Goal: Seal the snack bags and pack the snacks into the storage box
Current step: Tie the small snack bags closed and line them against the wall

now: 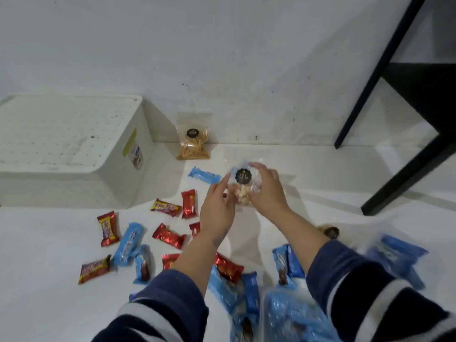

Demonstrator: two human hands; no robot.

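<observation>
Both hands hold a small clear plastic snack bag (243, 187) of pale round nuts with a round black label, lifted just above the white floor (308, 174). The left hand (217, 208) has its fingers curled against the bag's left edge, fingertips at the upper corner; the right hand (267, 190) wraps its fingers over the top right edge, so the bag sits between the two grips. Beyond the bag, against the wall, leans a second clear bag of yellow-brown crackers (194, 144). Farther left of the hands stands the white plastic storage box (74, 149), its lid on. Red and blue wrapped snacks (128, 243) lie scattered nearer than the hands and to the left.
</observation>
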